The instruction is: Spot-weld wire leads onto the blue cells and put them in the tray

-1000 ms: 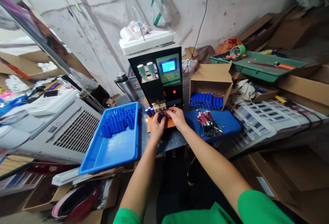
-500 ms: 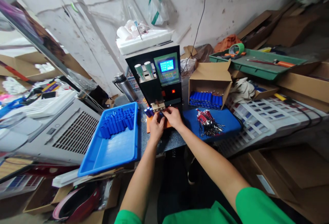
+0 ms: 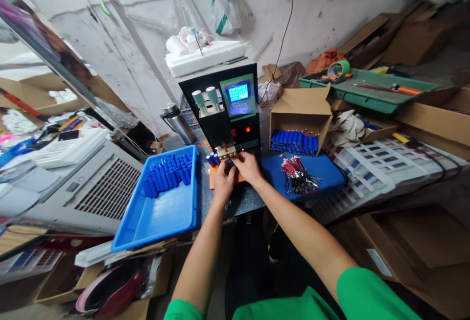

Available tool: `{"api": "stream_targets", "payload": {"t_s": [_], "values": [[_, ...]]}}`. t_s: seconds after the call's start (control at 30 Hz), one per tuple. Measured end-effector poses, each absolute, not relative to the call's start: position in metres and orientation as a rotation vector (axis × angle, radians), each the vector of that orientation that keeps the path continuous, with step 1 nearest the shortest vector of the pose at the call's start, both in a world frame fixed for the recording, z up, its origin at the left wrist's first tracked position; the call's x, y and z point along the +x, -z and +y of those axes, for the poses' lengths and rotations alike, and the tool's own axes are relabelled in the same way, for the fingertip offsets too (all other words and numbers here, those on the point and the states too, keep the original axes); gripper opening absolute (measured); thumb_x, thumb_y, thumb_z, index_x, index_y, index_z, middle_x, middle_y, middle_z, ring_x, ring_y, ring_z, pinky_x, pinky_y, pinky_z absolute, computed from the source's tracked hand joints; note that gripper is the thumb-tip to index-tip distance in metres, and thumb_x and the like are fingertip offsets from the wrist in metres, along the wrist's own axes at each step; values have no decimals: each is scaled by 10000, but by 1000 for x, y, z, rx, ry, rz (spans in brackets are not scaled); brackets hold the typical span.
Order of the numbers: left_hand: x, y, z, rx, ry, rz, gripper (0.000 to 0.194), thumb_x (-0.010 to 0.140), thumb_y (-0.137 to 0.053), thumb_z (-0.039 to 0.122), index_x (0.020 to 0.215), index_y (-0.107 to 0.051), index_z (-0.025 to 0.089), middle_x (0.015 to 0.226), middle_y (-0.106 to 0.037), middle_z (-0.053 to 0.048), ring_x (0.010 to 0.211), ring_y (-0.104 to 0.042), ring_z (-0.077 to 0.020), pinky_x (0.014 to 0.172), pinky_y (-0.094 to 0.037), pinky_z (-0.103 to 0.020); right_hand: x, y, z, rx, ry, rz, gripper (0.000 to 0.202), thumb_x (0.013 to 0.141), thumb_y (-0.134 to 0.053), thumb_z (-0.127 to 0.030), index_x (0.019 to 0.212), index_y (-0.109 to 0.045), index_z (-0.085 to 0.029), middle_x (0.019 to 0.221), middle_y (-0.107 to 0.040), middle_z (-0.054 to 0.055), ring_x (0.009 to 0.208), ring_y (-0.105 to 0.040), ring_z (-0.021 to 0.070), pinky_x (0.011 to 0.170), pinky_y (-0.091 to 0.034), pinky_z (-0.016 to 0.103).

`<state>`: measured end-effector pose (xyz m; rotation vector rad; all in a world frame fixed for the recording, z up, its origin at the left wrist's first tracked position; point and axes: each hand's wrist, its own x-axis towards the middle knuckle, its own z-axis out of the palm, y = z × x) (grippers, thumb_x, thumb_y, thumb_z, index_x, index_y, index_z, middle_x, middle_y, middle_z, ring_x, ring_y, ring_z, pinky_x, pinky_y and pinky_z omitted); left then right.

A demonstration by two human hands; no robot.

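My left hand [image 3: 223, 179] is closed around a blue cylindrical battery cell [image 3: 230, 164], mostly hidden by the fingers, under the electrode head of a black spot welder [image 3: 215, 129]. Beside it, the fingers of my right hand [image 3: 247, 167] are pinched together at the head's right side; whatever they hold is too small to make out. A few blue cells [image 3: 213, 159] stand just left of the head, over an orange base plate [image 3: 212, 181]. The welder's screen [image 3: 238, 93] is lit.
On the left, a blue tray [image 3: 195, 197] holds many blue cells. To the right, red and black wire leads [image 3: 297, 175] lie on a blue pad [image 3: 330, 175], with a cardboard box [image 3: 301, 104] of blue cells behind them. A steel flask [image 3: 179, 123] stands left of the welder.
Both hands stay in nearly the same place at the welder head. The lower part of the welder's display panel now has a bluish glow.
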<state>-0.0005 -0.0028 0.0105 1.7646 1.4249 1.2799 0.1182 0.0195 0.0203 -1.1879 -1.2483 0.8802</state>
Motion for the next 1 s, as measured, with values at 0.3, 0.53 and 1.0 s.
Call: {"api": "stream_targets", "payload": {"t_s": [0.3,0.53,1.0], "values": [[0,-12,-4,1754,-1279,1438,278,868,-568,293,1123,-625,200,938,-700,-45,800,-635,-183,767,-503,-309,118,-21,18,-1185,-888,-1240,139,804,-618,-307,727,-628,-192,727,-683,30,687,-612,185,644,-441,278],[-1,-9,-3,1771,-1289,1446,258,865,-571,298,1093,-630,194,914,-692,-42,793,-633,-180,754,-500,-301,118,-19,20,-1190,-889,-1235,156,804,-621,-329,729,-639,-193,742,-698,33,695,-623,188,645,-454,277],[-2,-3,1,1798,-1282,1468,294,863,-566,308,1129,-619,195,914,-693,-40,817,-635,-185,800,-500,-317,135,-8,14,-1181,-859,-1386,116,795,-625,-278,712,-642,-198,705,-680,9,675,-611,170,653,-445,264]]}}
